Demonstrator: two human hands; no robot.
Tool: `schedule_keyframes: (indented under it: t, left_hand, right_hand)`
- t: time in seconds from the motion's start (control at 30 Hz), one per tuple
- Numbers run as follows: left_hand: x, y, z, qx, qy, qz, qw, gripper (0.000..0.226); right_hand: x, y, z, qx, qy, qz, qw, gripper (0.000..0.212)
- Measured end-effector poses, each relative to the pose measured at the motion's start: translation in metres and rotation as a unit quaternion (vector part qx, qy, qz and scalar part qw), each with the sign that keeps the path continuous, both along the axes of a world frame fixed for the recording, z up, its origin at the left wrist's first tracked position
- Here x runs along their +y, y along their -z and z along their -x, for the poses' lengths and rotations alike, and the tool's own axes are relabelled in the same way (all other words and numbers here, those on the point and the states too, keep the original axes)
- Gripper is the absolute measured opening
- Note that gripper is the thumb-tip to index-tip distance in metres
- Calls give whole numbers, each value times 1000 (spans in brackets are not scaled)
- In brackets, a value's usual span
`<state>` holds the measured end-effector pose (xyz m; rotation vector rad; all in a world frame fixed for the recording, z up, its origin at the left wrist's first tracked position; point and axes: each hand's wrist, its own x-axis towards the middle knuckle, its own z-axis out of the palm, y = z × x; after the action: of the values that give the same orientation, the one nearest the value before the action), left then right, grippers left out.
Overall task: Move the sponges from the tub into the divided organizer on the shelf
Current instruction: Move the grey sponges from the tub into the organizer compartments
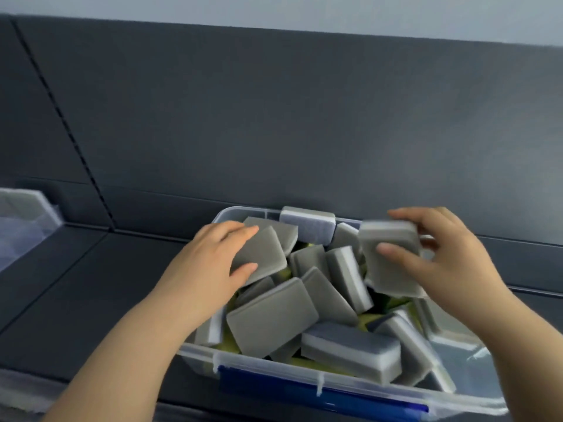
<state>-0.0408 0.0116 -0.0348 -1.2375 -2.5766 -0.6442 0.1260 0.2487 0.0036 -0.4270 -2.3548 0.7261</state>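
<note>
Sponges fill the clear tub (274, 370) on the dark shelf (91, 284), and you hold two. Fingers (240, 231) of your left hand (204, 263) pinch a grey sponge (259, 254) at the tub's far-left corner. Your right hand (451, 257) clasps another sponge (387, 277), blurred, over the far-right side. Both holds look shallow on soft foam, so one may slip. What seems to be the clear organizer (21, 220) sits well off at the shelf's left, and a long carry raises that risk.

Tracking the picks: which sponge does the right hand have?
The grey sponge at the right side of the tub, upright and blurred, pinched by the right hand between thumb and fingers. The left hand grips another sponge, tilted, at the pile's far left.
</note>
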Motion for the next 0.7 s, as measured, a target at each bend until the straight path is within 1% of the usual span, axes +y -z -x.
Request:
schedule_keyframes:
  t: [0.07, 0.13, 0.2, 0.27, 0.33, 0.37, 0.43, 0.47, 0.5, 0.53, 0.6, 0.63, 0.67, 0.7]
  left_hand:
    - [10, -7, -10, 27, 38, -20, 999, 49]
    - [21, -12, -23, 51, 102, -23, 993, 41]
    - [31, -14, -33, 66, 160, 10, 985, 35]
    - [39, -13, -38, 60, 180, 57, 980, 34]
    - [44, -11, -38, 60, 169, 81, 980, 36]
    - [45, -12, -37, 54, 158, 75, 983, 37]
    - [45, -18, -37, 18, 119, 26, 992, 39]
    - [44, -23, -34, 15, 98, -7, 995, 40]
    - [42, -29, -31, 26, 79, -28, 996, 40]
    - [40, -34, -26, 45, 63, -30, 997, 40]
    - [40, -44, -17, 80, 50, 24, 995, 40]
    - [41, -47, -14, 79, 54, 54, 994, 40]
    - [43, -50, -14, 62, 64, 69, 994, 41]
    - [45, -53, -14, 35, 76, 66, 994, 46]
  right_hand:
    - [-3, -4, -5, 27, -15, 64, 998, 32]
    - [-4, -2, -8, 33, -22, 96, 995, 30]
    - [-3, 4, -8, 25, -19, 108, 994, 29]
    - [-1, 11, -8, 23, -17, 132, 991, 28]
    - [0, 17, -9, 21, -20, 166, 986, 26]
    - [1, 19, -9, 21, -22, 179, 983, 26]
    - [1, 20, -9, 19, -31, 188, 981, 26]
    - [0, 19, -8, 17, -37, 185, 982, 27]
    - [-1, 18, -7, 15, -45, 179, 983, 28]
    - [-2, 15, -6, 16, -51, 174, 983, 29]
    - [-3, 8, -2, 24, -62, 165, 984, 30]
    - [-3, 5, 0, 28, -67, 157, 985, 30]
    - [-3, 2, 3, 30, -70, 147, 986, 30]
    - [-3, -1, 5, 31, -73, 137, 987, 31]
